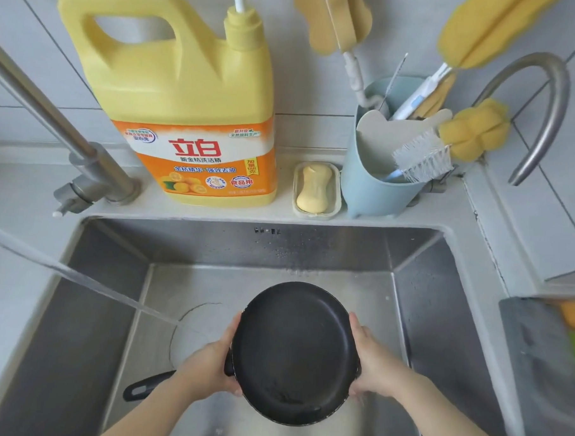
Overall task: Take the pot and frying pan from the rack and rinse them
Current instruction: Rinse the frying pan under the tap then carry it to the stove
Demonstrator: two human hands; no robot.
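Both hands are holding a round black non-stick frying pan (295, 353) over the stainless steel sink (111, 309), its dark inside facing up toward the camera and tilted a little. The left hand (207, 367) is gripping the pan's left rim near where the handle joins, its fingers curling under the edge, while the right hand (377, 363) is cupping the right rim with the thumb lying along the top edge, so each grip is closing on the pan itself. The pan's black handle (147, 385) is pointing out to the lower left, low over the sink floor. A stream of water (79, 279) is running in from the left and landing on the basin floor just left of the pan (whether it is touching the pan cannot be told). On the desk ledge behind the sink a large yellow detergent jug with an orange label (185, 108) is standing, beside it a pale yellow bar of soap in a small dish (315, 189), then a light blue plastic holder (377, 175) carrying brushes and yellow sponge wands. A curved steel tap spout (548, 107) is arching at the upper right.
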